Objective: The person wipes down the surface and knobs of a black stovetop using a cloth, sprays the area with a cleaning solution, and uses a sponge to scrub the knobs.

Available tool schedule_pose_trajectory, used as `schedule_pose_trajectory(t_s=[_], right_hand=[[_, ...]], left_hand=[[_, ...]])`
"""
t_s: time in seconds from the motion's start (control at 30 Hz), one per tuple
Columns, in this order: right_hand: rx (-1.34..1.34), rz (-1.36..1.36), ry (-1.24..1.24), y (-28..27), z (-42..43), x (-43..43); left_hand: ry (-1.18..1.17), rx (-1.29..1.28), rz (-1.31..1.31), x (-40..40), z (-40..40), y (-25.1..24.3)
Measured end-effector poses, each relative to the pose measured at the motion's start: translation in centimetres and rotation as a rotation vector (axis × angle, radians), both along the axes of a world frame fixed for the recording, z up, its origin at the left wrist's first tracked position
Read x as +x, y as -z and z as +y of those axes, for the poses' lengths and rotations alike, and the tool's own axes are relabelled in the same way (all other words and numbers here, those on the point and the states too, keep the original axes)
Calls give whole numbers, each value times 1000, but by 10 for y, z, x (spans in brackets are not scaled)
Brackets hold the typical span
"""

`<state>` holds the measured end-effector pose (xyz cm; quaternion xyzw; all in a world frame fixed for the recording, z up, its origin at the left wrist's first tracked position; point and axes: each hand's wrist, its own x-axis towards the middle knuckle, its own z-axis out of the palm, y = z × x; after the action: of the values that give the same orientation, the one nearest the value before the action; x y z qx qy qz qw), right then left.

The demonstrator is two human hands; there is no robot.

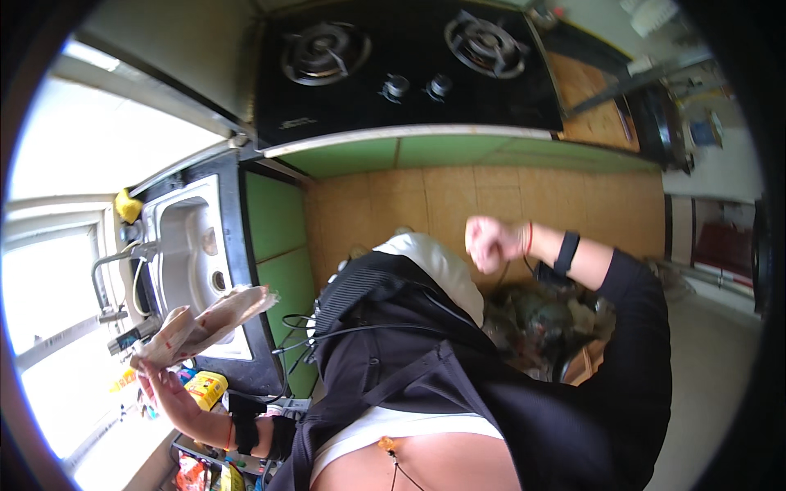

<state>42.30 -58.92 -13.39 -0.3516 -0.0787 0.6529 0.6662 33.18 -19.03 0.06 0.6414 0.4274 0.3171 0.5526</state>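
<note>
My left hand (164,396) is at the lower left, beside the sink's near end. Its fingertips pinch one end of a whitish rag (230,313) with reddish marks. The rag stretches across the steel sink basin (184,245), and its frayed far end reaches past the counter edge. A faucet (104,270) rises on the window side of the basin. My right hand (491,242) is raised over the tiled floor, well away from the rag. It is blurred, its fingers curled into a fist with nothing visible in them.
A black gas hob (405,116) with two burners lies ahead, above green cabinet doors (350,156). Yellow packaging (207,390) stands near my left wrist. A yellow cloth (128,205) sits at the sink's far corner. Plastic rubbish bags (534,313) lie beside me on the right.
</note>
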Motion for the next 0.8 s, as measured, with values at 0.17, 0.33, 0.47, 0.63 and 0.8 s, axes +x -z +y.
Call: schedule_pose_trajectory(t_s=[0.17, 0.33, 0.47, 0.63, 0.8], right_hand=[[86, 54, 418, -24, -24, 15], [128, -40, 566, -40, -33, 3], [92, -15, 794, -40, -27, -9], [249, -118, 794, -32, -19, -15], [390, -417, 690, -28, -9, -14]], left_hand=[[33, 81, 27, 4, 1, -1], [62, 153, 39, 6, -3, -2], [78, 207, 56, 6, 0, -10], [92, 227, 48, 7, -1, -9], [116, 215, 42, 8, 1, -9]])
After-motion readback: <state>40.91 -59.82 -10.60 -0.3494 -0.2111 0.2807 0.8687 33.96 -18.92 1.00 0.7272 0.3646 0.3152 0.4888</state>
